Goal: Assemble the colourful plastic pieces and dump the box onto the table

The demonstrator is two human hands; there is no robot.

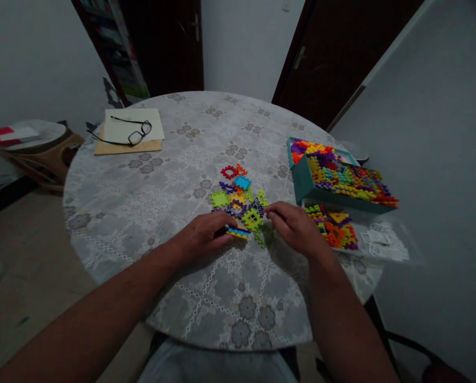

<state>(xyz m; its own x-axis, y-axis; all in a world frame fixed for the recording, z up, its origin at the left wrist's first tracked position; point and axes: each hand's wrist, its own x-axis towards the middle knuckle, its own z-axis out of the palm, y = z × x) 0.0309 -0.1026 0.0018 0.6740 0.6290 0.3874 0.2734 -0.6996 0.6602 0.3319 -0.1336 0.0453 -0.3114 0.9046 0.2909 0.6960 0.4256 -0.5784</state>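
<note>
1 round table [206,298] fills the middle of the view. On its right stands a teal box [302,181], packed with toothed plastic pieces in many colours, with a shallower teal tray [289,152] of more behind it. Just beside the box, on the near side, a clear bag [409,255] holds further pieces and some white slips [384,240]. Judging by that, much of the supply is unused. Mid-table, ahead of and between the hands, lies the pile [238,199] being worked from: flat pieces, some overlapping; whether any are joined I cannot tell. The right hand [292,223] is at the pile's right edge, fingers bent and drawn together near a dark purple piece [256,207]; whether anything sits between the fingertips is unclear. The left hand [204,231] grips a short stack [238,232] at the pile's near edge, its purple, blue and yellow layers seen edge-on. As far as I can judge, that stack is what is done, and it is small. A blue piece [241,182] and a red piece [229,172] lie at the far end, untouched by either hand, so the work looks early.
</note>
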